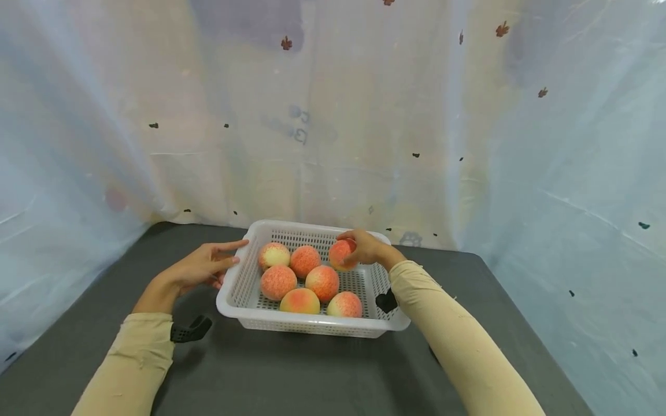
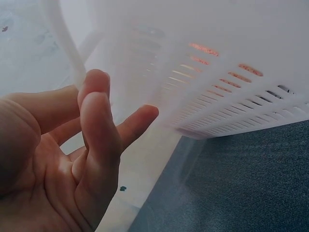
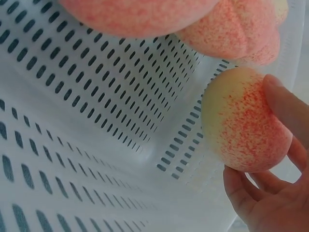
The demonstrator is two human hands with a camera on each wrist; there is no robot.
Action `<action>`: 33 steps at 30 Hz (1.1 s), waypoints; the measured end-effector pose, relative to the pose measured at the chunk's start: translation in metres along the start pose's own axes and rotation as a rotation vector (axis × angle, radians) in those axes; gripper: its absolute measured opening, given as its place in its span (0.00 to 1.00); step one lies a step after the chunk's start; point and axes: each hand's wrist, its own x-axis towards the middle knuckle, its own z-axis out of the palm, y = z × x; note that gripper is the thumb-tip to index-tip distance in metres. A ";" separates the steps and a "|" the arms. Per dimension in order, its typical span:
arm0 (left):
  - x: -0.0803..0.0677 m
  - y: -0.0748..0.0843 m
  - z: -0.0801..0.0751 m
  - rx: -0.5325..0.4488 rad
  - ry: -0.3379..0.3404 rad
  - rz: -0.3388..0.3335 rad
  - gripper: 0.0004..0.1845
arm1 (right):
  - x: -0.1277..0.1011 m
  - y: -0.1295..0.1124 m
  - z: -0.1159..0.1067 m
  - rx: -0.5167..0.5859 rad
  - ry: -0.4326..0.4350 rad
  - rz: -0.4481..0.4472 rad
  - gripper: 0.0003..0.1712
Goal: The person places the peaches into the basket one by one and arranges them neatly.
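A white perforated basket [image 1: 244,277] sits on a dark table and holds several pink-orange peaches [image 1: 323,282]. My right hand [image 1: 364,247] grips one peach [image 1: 340,253] over the basket's far right part; in the right wrist view that peach [image 3: 244,121] rests in my fingers [image 3: 285,104] above the slotted floor [image 3: 87,121]. My left hand [image 1: 205,266] lies flat against the basket's left outer wall, fingers straight. In the left wrist view the straight fingers [image 2: 99,121] stand beside the basket wall [image 2: 227,87].
A dark grey table [image 1: 312,370] carries the basket. A pale plastic sheet [image 1: 468,127] hangs close behind and on both sides. Black wrist straps [image 1: 189,330] show at both sleeves.
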 end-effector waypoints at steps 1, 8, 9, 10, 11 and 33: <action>0.000 0.001 0.000 -0.003 0.001 0.003 0.37 | 0.000 0.000 -0.001 -0.007 0.002 0.004 0.38; -0.001 0.002 -0.001 -0.021 -0.007 0.003 0.37 | 0.004 -0.001 0.000 -0.030 -0.019 0.003 0.38; -0.001 0.001 -0.001 -0.024 -0.009 0.003 0.37 | 0.005 -0.001 0.001 -0.032 -0.018 0.003 0.38; -0.001 0.001 0.000 -0.026 -0.012 0.004 0.37 | 0.005 0.000 0.001 -0.035 -0.016 0.008 0.38; -0.001 0.001 0.000 -0.028 -0.012 0.005 0.37 | 0.005 0.000 0.002 -0.039 -0.014 0.010 0.37; 0.000 0.003 0.000 -0.018 -0.020 0.004 0.37 | 0.009 0.003 0.014 -0.120 -0.029 0.038 0.37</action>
